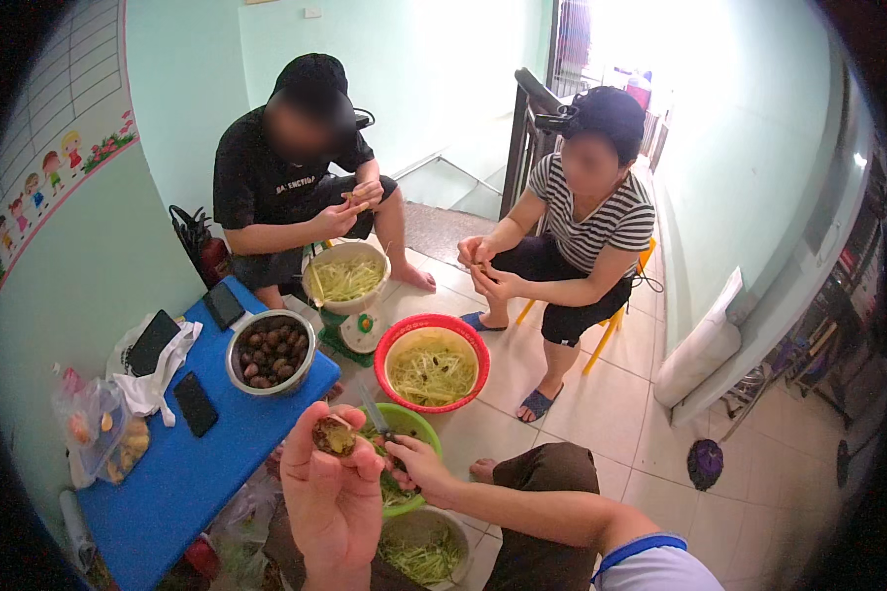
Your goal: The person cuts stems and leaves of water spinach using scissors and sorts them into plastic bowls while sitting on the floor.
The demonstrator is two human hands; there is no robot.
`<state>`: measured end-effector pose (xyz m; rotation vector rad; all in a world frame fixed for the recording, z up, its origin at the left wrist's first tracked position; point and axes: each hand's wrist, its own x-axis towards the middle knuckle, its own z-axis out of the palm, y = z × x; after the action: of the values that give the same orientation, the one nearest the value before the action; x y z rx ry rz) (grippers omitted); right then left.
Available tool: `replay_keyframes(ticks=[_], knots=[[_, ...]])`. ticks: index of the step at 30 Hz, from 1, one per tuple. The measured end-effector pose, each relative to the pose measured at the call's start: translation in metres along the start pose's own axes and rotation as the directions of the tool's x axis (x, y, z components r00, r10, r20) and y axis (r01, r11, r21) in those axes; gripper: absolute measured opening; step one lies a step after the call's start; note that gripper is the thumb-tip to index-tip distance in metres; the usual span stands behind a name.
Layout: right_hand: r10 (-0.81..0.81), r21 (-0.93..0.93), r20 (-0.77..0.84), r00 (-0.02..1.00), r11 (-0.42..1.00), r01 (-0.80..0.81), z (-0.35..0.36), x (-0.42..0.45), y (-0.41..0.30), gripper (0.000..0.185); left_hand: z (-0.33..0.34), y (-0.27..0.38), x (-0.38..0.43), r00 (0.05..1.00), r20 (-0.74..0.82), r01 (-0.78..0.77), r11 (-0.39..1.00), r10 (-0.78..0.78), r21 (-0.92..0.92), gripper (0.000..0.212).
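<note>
Raised close to the camera, my left hand [331, 487] grips a small round brown fruit [334, 436] between thumb and fingers. A rough yellowish-brown face of it is turned towards me; I cannot tell its kind. Just to the right, my right hand [417, 462] is closed around the handle of a knife [372, 408], its blade pointing up and away. Beneath both hands is a green plastic basin [430, 436] with pale green shreds, partly hidden. Below that sits a whitish bowl [464, 543] with more shreds. A metal bowl [312, 358] of dark round fruits [270, 347] stands to the left.
The metal bowl rests on a blue table [162, 510] with phones [195, 404], a white cloth bag [137, 391] and plastic bags [92, 421]. Ahead are a red basin [480, 384] and a scale [358, 332] bearing a bowl of shreds [346, 279]. Two people [266, 170] [591, 214] sit opposite, handling small pieces.
</note>
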<state>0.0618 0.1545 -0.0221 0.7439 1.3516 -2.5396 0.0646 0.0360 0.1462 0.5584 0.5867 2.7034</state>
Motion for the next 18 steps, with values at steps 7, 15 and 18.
replay_keyframes(ticks=[7, 15, 18], knots=[[-0.021, -0.006, 0.014, 1.0, 1.0, 0.021, -0.0038, 0.0034, 0.0018, 0.023, 0.0042, -0.0005, 0.0014, 1.0, -0.026, 0.017, 1.0, -0.017, -0.007, 0.045], [-0.01, 0.004, 0.047, 0.999, 1.0, 0.01, -0.0048, 0.0041, 0.0045, 0.022, 0.0027, -0.0022, 0.0001, 0.998, -0.045, 0.041, 0.999, -0.041, 0.003, 0.048], [-0.021, -0.009, 0.023, 1.0, 1.0, 0.021, -0.0038, 0.0042, 0.005, 0.023, 0.0029, -0.0031, -0.0008, 0.998, 0.002, 0.062, 0.998, -0.062, 0.027, 0.048]])
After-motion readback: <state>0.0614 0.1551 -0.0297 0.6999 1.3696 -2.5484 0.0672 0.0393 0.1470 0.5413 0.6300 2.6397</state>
